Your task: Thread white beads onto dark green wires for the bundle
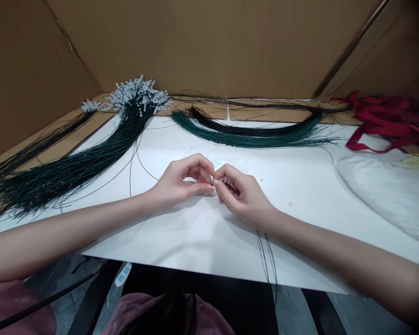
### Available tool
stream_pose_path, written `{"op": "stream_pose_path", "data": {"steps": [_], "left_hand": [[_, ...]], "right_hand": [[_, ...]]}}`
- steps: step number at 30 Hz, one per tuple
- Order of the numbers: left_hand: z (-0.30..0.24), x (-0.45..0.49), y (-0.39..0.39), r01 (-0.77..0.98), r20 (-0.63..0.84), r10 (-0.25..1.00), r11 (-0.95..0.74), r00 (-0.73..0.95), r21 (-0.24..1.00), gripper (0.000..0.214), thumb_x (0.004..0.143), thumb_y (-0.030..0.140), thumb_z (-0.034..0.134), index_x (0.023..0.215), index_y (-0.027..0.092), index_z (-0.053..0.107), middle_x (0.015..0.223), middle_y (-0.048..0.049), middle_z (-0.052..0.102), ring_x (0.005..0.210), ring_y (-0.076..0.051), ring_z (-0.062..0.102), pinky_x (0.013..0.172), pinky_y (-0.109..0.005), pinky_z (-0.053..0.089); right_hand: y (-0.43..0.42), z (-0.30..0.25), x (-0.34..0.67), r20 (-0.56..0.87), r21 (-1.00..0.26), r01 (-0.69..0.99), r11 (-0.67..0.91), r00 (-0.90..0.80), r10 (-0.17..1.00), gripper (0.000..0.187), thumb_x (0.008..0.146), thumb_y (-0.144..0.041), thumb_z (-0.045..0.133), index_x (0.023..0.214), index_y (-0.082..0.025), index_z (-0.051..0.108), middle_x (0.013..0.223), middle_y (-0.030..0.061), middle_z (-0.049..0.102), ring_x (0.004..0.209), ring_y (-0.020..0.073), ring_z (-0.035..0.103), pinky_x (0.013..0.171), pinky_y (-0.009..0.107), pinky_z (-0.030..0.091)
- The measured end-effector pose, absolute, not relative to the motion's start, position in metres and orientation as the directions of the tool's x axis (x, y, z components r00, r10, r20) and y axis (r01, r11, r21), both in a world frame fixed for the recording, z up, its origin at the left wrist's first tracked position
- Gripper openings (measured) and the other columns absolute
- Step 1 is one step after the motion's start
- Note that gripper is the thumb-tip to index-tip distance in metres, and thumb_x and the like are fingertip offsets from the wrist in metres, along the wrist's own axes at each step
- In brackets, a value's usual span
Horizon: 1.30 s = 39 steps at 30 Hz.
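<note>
Over the white board (310, 186), my two hands meet fingertip to fingertip. My right hand (249, 195) is closed in a pinch on a thin dark wire stem strung with small white beads (229, 182); part of it is hidden in the palm. Below that hand, dark wire ends (266, 251) hang past the board's front edge. My left hand (181, 180) has thumb and forefinger curled together at the stem's tip. Whatever lies between them is too small to make out. Loose white bits lie on the board just beyond the hands.
Left, a large bundle of dark green wires (101, 158) carries white beaded tips (136, 95). Plain green wires (251, 139) and black wires (251, 129) lie behind my hands. Red ribbon (387, 118) and a clear plastic bag (387, 186) are right. Cardboard walls (209, 46) enclose the back.
</note>
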<state>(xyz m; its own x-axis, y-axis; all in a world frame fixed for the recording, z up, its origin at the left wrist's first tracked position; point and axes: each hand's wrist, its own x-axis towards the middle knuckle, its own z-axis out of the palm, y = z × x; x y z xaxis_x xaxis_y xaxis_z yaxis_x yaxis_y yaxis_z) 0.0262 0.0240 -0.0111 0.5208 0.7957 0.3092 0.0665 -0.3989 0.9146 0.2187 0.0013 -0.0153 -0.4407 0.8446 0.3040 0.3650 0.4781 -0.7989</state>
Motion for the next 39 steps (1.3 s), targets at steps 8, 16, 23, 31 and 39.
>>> {"op": "stream_pose_path", "data": {"steps": [8,16,23,31,39], "left_hand": [[-0.0101,0.026,0.0237,0.071,0.319,0.792,-0.413,0.521,0.908,0.026,0.077,0.019,0.077,0.096,0.014,0.059,0.08,-0.0001,0.066,0.073,-0.009,0.065,0.071,-0.018,0.054],[-0.0096,0.0261,0.0238,0.068,0.323,0.79,-0.415,0.521,0.907,0.025,0.078,0.018,0.076,0.096,0.014,0.059,0.081,-0.0003,0.066,0.073,-0.008,0.065,0.071,-0.017,0.054],[-0.0101,0.0257,0.023,0.072,0.314,0.796,-0.406,0.518,0.911,0.025,0.078,0.019,0.077,0.096,0.014,0.059,0.081,-0.0007,0.066,0.073,-0.009,0.066,0.071,-0.019,0.055],[-0.0103,0.026,0.0242,0.061,0.322,0.79,-0.411,0.521,0.91,0.025,0.077,0.018,0.077,0.095,0.015,0.059,0.08,-0.0004,0.067,0.073,-0.009,0.066,0.071,-0.018,0.055],[-0.0098,0.0259,0.0232,0.063,0.309,0.791,-0.399,0.527,0.915,0.025,0.078,0.019,0.076,0.096,0.015,0.059,0.08,-0.0003,0.067,0.073,-0.009,0.066,0.071,-0.018,0.055]], "right_hand": [[0.002,-0.0155,0.2185,0.312,-0.793,0.366,0.487,-0.443,0.84,0.005,0.092,-0.021,0.048,0.089,-0.018,0.05,0.061,-0.005,0.049,0.05,0.0076,0.038,0.051,0.021,0.031],[0.0008,-0.0147,0.2185,0.309,-0.794,0.366,0.486,-0.446,0.84,0.005,0.092,-0.021,0.048,0.088,-0.018,0.05,0.06,-0.0054,0.048,0.049,0.0075,0.037,0.05,0.021,0.029],[0.0008,-0.0148,0.2183,0.307,-0.799,0.361,0.482,-0.444,0.842,0.005,0.092,-0.021,0.048,0.088,-0.018,0.05,0.061,-0.0053,0.048,0.05,0.0072,0.037,0.05,0.021,0.03],[0.0009,-0.0146,0.2181,0.302,-0.801,0.361,0.478,-0.446,0.843,0.005,0.092,-0.021,0.048,0.088,-0.019,0.049,0.061,-0.0055,0.047,0.049,0.0075,0.037,0.05,0.022,0.029],[0.0008,-0.0153,0.2192,0.294,-0.8,0.368,0.474,-0.448,0.844,0.005,0.093,-0.021,0.048,0.088,-0.019,0.049,0.061,-0.0055,0.047,0.05,0.0078,0.037,0.051,0.022,0.03]]}}
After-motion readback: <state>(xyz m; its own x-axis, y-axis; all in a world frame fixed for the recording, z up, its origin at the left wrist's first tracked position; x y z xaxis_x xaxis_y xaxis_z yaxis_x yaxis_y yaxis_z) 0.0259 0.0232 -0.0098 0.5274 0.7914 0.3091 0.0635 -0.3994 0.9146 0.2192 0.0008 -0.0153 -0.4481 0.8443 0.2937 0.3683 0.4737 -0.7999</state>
